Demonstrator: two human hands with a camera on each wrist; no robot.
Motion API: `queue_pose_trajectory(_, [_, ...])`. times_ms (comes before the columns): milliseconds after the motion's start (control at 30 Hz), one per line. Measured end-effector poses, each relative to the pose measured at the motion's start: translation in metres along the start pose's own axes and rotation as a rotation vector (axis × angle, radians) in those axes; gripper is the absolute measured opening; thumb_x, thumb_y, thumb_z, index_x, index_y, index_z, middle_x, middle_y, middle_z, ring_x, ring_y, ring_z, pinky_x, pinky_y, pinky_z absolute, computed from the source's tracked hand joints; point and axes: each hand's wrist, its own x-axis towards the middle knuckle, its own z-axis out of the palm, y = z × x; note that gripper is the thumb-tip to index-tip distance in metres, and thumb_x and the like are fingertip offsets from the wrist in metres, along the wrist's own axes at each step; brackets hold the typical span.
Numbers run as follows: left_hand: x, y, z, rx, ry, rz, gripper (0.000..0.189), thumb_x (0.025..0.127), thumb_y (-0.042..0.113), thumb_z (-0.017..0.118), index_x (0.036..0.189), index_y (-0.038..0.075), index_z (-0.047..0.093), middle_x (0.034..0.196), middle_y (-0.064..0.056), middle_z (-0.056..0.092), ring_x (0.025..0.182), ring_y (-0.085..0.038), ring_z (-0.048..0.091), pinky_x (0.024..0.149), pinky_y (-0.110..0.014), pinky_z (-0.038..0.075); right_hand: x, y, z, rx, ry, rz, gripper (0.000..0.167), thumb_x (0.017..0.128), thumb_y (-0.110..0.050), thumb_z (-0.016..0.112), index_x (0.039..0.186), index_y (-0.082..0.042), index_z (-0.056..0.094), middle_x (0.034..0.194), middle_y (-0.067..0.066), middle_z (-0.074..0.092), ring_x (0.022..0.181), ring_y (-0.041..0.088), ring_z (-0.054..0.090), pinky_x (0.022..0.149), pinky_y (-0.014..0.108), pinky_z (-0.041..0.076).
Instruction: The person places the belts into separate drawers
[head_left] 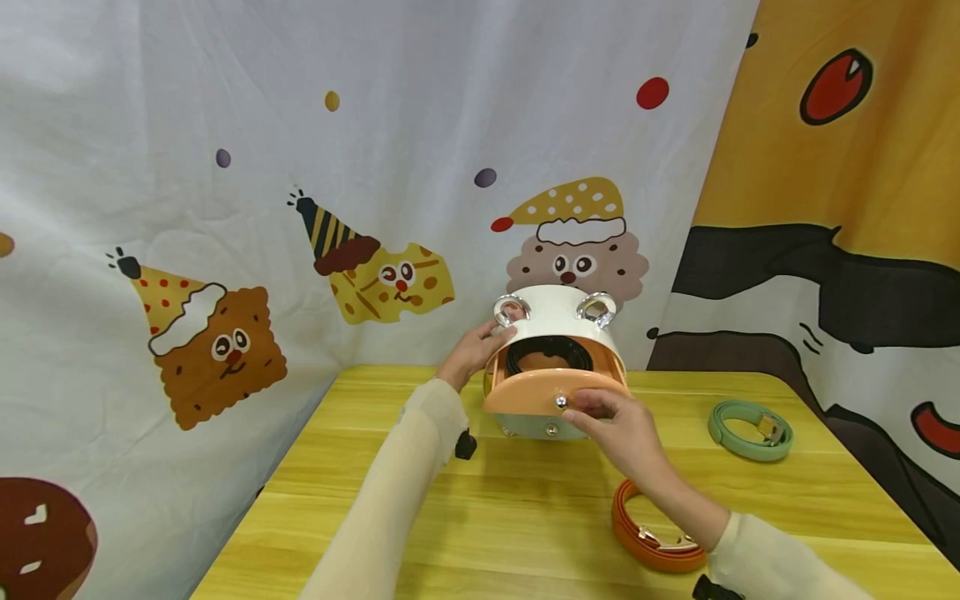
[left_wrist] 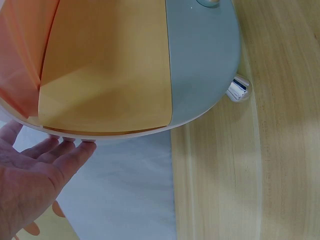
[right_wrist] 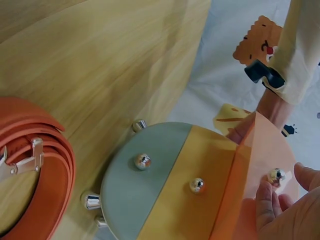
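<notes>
A small rounded cabinet with a white shell stands on the wooden table, just below and right of the middle of the head view, and taken as the centre of a clock face it sets the places of the rest. The left hand is at about nine o'clock, its fingers straight and touching the side of the shell without curling round it. The right hand is at about four o'clock, in front of the orange top drawer; thumb and fingers lie close about the drawer's silver knob, but whether they pinch it I cannot tell. That drawer stands open, and a coiled black belt lies inside it. Below come a yellow drawer and a grey-green drawer, both closed, each with a round silver knob of its own. Two silver rings sit on top of the shell, at eleven and one o'clock. A coiled orange belt with a metal buckle rests on the table at five o'clock, partly behind the right forearm, and a coiled green belt lies well apart from the cabinet, between three and four o'clock. A printed curtain hangs behind at twelve.
</notes>
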Motion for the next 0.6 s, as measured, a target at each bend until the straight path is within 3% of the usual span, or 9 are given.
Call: queue_pose_trajectory(600, [0.001, -0.001, 0.0, 0.004, -0.009, -0.004, 0.083, 0.09, 0.063, 0.061, 0.157, 0.024, 0.033, 0.159, -0.01, 0.032, 0.143, -0.034, 0.032, 0.113, -0.05, 0.032, 0.005, 0.006, 0.018, -0.018, 0.136, -0.065, 0.015, 0.085, -0.016, 0.081, 0.098, -0.008, 0.077, 0.091, 0.0, 0.074, 0.08, 0.012, 0.069, 0.064, 0.02, 0.053])
